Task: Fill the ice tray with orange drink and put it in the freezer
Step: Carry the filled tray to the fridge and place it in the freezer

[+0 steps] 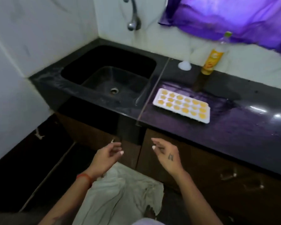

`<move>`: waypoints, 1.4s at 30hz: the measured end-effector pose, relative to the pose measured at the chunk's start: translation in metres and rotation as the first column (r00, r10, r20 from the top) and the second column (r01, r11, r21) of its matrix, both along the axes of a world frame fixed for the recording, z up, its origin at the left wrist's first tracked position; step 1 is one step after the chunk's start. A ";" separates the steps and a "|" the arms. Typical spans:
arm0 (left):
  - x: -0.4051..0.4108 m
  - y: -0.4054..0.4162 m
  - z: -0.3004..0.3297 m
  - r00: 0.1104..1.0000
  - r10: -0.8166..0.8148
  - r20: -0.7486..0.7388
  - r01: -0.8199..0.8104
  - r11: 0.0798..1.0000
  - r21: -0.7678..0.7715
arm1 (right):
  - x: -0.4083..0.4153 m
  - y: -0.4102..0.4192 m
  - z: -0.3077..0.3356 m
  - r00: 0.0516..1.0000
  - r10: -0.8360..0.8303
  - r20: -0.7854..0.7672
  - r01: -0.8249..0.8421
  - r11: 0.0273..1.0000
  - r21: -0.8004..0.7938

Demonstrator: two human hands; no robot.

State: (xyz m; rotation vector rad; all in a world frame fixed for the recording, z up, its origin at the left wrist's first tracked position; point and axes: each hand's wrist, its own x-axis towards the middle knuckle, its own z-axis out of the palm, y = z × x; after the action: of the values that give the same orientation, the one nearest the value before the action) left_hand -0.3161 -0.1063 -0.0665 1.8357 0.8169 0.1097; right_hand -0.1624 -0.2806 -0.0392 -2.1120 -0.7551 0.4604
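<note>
Nearest: left hand and right hand, both empty, fingers loosely curled and apart, held low in front of the brown cabinet doors, well short of the counter. On the glossy black stone counter, right of the black sink: white plastic ice tray, every visible cell orange, so filling looks done. Behind it, the capped orange drink bottle, upright by the wall. Left to do: lift the tray level, carry it to the freezer, which is not in view.

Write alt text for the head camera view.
A white ice tray filled with orange drink sits on a dark counter beside a black sink; both empty hands, left and right, hover below the counter edge.
</note>
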 end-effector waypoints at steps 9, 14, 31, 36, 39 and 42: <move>0.149 -0.016 0.054 0.981 -0.012 0.194 -0.011 0.993 0.118 | 0.153 -0.094 0.035 0.903 -0.428 0.042 0.418 0.896 0.148; 0.192 -0.005 0.056 0.991 0.057 0.125 -0.074 0.987 0.139 | 0.190 -0.105 0.018 0.784 -0.587 -0.200 0.614 0.781 0.116; 0.283 0.046 0.032 0.991 0.131 0.034 -0.111 0.929 -0.353 | 0.234 -0.065 0.009 0.689 -0.460 -0.560 0.611 0.785 0.108; 0.278 0.046 0.032 0.981 0.190 0.038 -0.160 0.902 -0.402 | 0.238 -0.064 0.011 0.719 -0.432 -0.545 0.587 0.797 0.143; 0.267 0.043 0.038 0.968 0.242 0.066 -0.192 0.884 -0.425 | 0.243 -0.061 0.014 0.759 -0.392 -0.520 0.539 0.826 0.164; 0.250 0.039 0.047 0.940 0.329 0.091 -0.262 0.866 -0.425 | 0.250 -0.056 0.021 0.806 -0.299 -0.510 0.448 0.872 0.198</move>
State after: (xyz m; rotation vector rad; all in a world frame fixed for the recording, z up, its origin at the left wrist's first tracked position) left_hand -0.0657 -0.0677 -0.0194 1.2808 0.9256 0.2616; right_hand 0.0881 -0.3365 -0.0181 -1.6946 -0.1008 0.5575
